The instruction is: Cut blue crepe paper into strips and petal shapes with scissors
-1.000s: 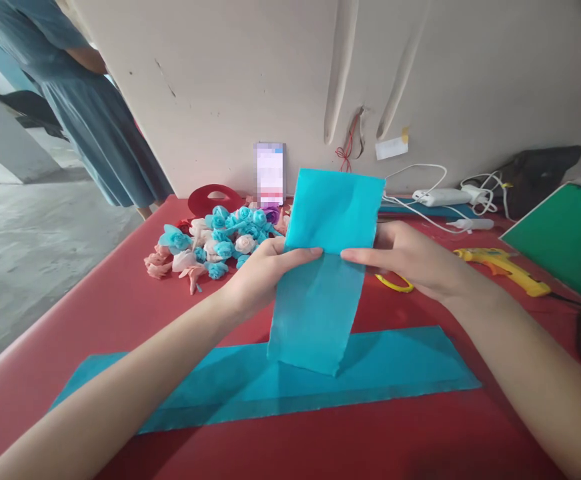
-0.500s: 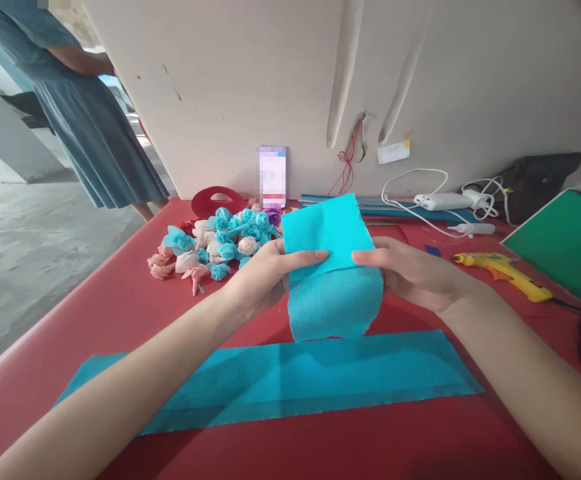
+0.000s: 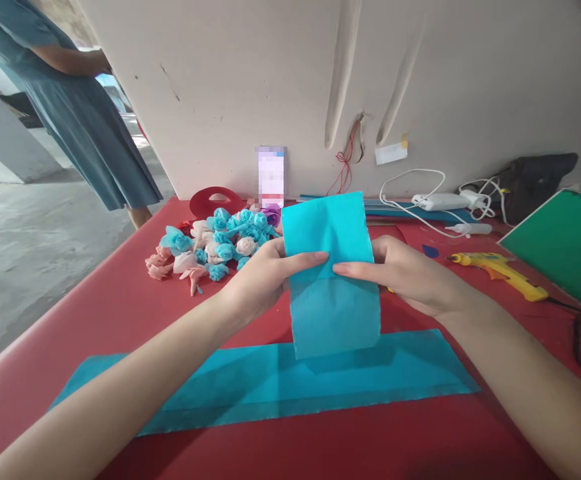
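Observation:
A rectangular piece of turquoise crepe paper [image 3: 334,320] is held up above the table between both hands. My left hand [image 3: 265,277] grips its left edge, thumb on the front face and fingers hidden behind. On the opposite edge, my right hand [image 3: 405,277] is closed the same way, its thumb pointing inward close to the left thumb. A faint crease crosses the paper just below the thumbs, and its lower part hangs down nearly flat. Beneath it, a long turquoise crepe paper strip [image 3: 230,383] lies across the table, partly covered by my left forearm.
On the red table [image 3: 120,293], a heap of blue, white and pink paper roses [image 3: 225,250] sits back left. A phone [image 3: 271,177] leans on the wall. A yellow glue gun [image 3: 505,273], a power strip [image 3: 443,201] and a green board [image 3: 565,247] lie right. A person [image 3: 75,113] stands far left.
The paper's lower part, curled under before, now hangs down flatter and longer. My right thumb has slid inward and slightly down, nearer the left thumb. My left hand has barely moved.

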A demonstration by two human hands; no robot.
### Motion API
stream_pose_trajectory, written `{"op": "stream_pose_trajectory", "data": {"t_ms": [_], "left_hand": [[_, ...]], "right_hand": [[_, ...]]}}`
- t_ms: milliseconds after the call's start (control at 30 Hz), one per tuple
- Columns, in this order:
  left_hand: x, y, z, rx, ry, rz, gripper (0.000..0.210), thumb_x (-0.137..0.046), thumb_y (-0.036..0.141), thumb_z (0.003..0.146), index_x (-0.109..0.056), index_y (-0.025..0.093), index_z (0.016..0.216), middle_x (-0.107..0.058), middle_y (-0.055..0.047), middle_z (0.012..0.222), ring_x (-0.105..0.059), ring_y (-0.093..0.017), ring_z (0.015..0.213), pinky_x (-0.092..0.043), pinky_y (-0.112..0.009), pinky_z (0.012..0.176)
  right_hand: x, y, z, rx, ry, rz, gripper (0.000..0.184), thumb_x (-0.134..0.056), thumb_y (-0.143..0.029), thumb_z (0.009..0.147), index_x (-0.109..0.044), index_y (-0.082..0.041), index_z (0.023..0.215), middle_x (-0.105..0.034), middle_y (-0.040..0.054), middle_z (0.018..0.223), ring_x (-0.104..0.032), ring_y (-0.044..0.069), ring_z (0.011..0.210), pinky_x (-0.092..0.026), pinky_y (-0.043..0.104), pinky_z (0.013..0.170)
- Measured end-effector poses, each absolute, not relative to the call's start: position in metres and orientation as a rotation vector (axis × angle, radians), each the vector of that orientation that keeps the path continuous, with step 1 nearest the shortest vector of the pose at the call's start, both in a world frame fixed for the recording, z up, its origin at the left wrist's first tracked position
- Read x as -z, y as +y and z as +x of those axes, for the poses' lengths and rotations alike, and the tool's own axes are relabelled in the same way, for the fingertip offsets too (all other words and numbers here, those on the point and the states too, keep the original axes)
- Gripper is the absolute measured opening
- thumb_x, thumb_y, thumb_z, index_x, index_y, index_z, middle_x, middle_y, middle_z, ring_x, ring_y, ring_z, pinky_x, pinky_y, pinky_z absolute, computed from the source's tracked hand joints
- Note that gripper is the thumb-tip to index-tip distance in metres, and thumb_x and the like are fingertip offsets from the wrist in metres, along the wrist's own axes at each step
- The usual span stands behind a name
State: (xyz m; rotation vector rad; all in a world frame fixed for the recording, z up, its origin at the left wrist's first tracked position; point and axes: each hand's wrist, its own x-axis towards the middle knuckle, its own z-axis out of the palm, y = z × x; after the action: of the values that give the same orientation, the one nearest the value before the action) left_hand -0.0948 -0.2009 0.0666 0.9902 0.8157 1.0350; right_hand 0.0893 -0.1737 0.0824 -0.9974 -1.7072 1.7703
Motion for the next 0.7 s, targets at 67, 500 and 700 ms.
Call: {"op": "stream_pose_trajectory", "data": {"t_ms": [67,500,700], "left_hand": [[-0.067,-0.201,-0.095,-1.127,0.830,1.001,0.032,-0.068,0.019,0.079,-0.062,0.017,0.110,-0.071,-0.006,0.104,-0.068,-0.022,0.092,-0.057,-0.034,0.081],[-0.073,-0.193,-0.113,-1.153,0.901,1.142,0.009,-0.069,0.026,0.076,-0.073,0.019,0.079,-0.068,0.000,0.081,-0.061,-0.012,0.070,-0.053,-0.021,0.061],[-0.070,-0.188,-0.120,-1.129,0.939,1.178,0.007,-0.072,0.026,0.073,-0.074,0.021,0.076,-0.068,0.001,0.078,-0.061,-0.012,0.069,-0.051,-0.022,0.059]], "right_hand": [[-0.082,-0.173,0.089,-1.795,-1.676,-0.992,0.018,-0.074,-0.024,0.071,-0.072,-0.026,0.089,-0.074,0.0001,0.089,-0.069,0.018,0.080,-0.057,0.029,0.075],[-0.083,-0.168,0.098,-2.083,-1.630,-1.122,0.035,-0.076,-0.035,0.065,-0.067,-0.016,0.093,-0.068,0.0030,0.072,-0.066,0.019,0.072,-0.052,0.028,0.059],[-0.082,-0.171,0.097,-2.048,-1.735,-1.130,0.031,-0.076,-0.037,0.066,-0.064,-0.018,0.086,-0.061,-0.0015,0.060,-0.062,0.016,0.063,-0.047,0.024,0.052]]}}
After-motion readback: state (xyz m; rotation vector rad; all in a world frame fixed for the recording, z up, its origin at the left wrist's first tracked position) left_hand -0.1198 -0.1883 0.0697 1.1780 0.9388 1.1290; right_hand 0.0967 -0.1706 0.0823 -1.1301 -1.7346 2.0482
